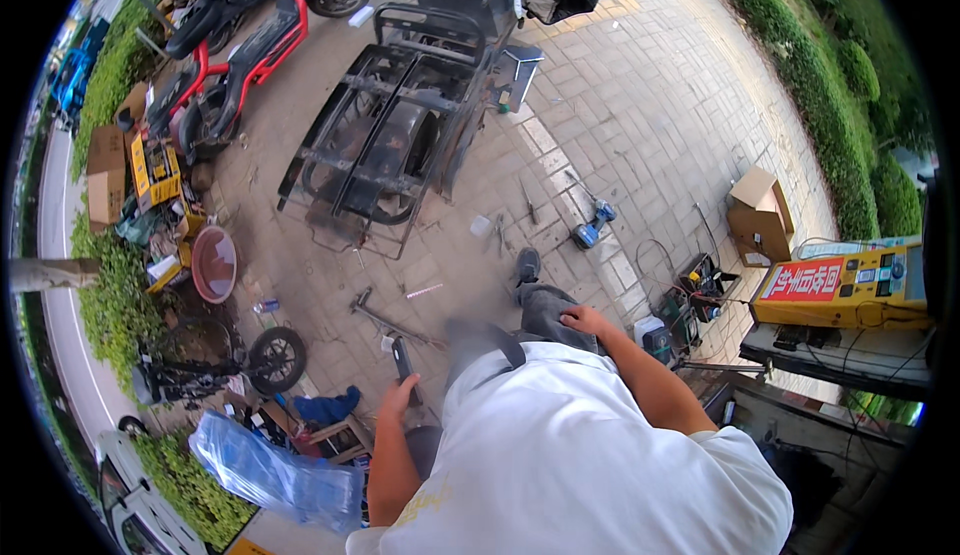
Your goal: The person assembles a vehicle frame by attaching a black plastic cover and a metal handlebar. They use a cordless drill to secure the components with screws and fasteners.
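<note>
Where the paving meets the hedge, we see a yellow cabinet [850, 290] with a red sign panel, one brown box [760, 217] on the right and two brown boxes [105, 170] on the left. Our left hand [398, 395] grips a dark phone [403, 360] above the knee; our right hand [583, 320] lies flat, fingers loose, on the grey trousers [545, 310]. Ahead stand one black cart frame [385, 140] and one red scooter [240, 50].

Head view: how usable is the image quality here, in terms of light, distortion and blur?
Head view: even daylight, no harsh glare; the fisheye bends the paving lines toward a black rim; the metal cart frame at centre is sharp; the left hand, holding a dark phone, and the right hand on the knee are clear, though the lap between them looks smeared.
</note>
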Action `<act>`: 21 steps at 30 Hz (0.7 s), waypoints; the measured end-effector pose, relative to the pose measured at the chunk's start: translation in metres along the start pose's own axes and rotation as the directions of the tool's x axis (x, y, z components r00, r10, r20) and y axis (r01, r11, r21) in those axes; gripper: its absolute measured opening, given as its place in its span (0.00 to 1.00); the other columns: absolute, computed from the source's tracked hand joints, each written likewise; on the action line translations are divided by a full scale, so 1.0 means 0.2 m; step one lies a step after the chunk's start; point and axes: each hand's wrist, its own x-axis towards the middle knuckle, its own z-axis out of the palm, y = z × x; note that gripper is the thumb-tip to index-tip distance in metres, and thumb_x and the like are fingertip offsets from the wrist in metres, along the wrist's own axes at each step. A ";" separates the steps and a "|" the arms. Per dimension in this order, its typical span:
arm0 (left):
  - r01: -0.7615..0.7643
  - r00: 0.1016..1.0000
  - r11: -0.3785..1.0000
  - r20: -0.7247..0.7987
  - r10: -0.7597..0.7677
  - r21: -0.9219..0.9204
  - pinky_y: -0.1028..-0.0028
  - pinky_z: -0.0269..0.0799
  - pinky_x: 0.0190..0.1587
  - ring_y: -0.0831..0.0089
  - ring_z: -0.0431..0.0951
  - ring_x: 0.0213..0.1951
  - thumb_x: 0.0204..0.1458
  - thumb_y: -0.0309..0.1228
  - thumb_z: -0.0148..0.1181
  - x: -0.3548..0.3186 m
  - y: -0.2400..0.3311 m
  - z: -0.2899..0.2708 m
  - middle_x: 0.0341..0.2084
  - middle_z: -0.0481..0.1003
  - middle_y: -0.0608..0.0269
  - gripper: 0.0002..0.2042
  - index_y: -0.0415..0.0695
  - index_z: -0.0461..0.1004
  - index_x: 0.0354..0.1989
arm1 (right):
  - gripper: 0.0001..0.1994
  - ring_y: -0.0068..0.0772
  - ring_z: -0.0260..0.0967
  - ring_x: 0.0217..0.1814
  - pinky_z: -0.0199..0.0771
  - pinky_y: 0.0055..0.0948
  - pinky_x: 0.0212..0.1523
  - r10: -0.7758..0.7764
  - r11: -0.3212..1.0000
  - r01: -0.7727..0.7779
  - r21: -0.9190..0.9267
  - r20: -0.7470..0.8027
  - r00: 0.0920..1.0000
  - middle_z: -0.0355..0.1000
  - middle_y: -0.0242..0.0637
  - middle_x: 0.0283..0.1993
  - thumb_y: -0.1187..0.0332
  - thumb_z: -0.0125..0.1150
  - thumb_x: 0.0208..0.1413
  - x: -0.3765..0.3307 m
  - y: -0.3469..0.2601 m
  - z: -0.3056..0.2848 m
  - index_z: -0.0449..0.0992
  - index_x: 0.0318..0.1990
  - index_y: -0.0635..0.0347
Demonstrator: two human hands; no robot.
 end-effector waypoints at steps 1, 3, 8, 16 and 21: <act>0.019 0.999 0.999 0.027 -0.021 0.050 0.71 0.68 0.36 0.72 0.73 0.32 0.43 0.50 0.65 0.02 0.02 -0.01 0.29 0.74 0.63 0.27 0.36 0.76 0.40 | 0.21 0.44 0.73 0.46 0.70 0.36 0.48 0.047 0.997 -0.045 0.061 -0.033 0.998 0.76 0.47 0.44 0.53 0.55 0.54 0.01 -0.01 0.00 0.77 0.45 0.60; 0.068 0.994 0.988 0.077 -0.079 0.137 0.74 0.69 0.35 0.76 0.72 0.29 0.43 0.50 0.65 0.05 0.05 0.00 0.26 0.73 0.70 0.24 0.43 0.76 0.40 | 0.21 0.38 0.72 0.46 0.70 0.34 0.48 0.151 0.975 -0.136 0.175 -0.077 0.986 0.76 0.44 0.43 0.54 0.54 0.55 0.00 0.00 -0.05 0.76 0.48 0.61; 0.190 0.979 0.916 0.000 -0.203 0.354 0.68 0.67 0.34 0.68 0.74 0.32 0.39 0.52 0.66 0.06 0.18 0.15 0.29 0.75 0.58 0.30 0.32 0.77 0.38 | 0.22 0.36 0.72 0.46 0.70 0.33 0.48 0.282 0.908 -0.248 0.337 -0.056 0.958 0.76 0.43 0.43 0.54 0.56 0.55 0.05 0.11 -0.29 0.77 0.47 0.62; 0.121 0.992 0.978 -0.050 -0.114 0.172 0.69 0.69 0.40 0.67 0.75 0.39 0.45 0.48 0.63 0.02 0.73 0.65 0.38 0.75 0.54 0.31 0.31 0.72 0.48 | 0.21 0.35 0.73 0.37 0.71 0.34 0.41 0.298 0.892 -0.229 0.389 -0.127 0.946 0.76 0.43 0.35 0.55 0.56 0.55 0.28 0.39 -0.85 0.78 0.43 0.66; -0.052 0.994 0.963 -0.080 0.075 0.264 0.71 0.69 0.42 0.69 0.74 0.38 0.44 0.45 0.64 -0.02 1.32 1.02 0.36 0.75 0.56 0.28 0.33 0.71 0.46 | 0.18 0.35 0.72 0.31 0.71 0.34 0.34 0.440 0.848 -0.333 0.413 -0.199 0.875 0.75 0.43 0.31 0.58 0.57 0.53 0.30 0.78 -0.99 0.78 0.38 0.68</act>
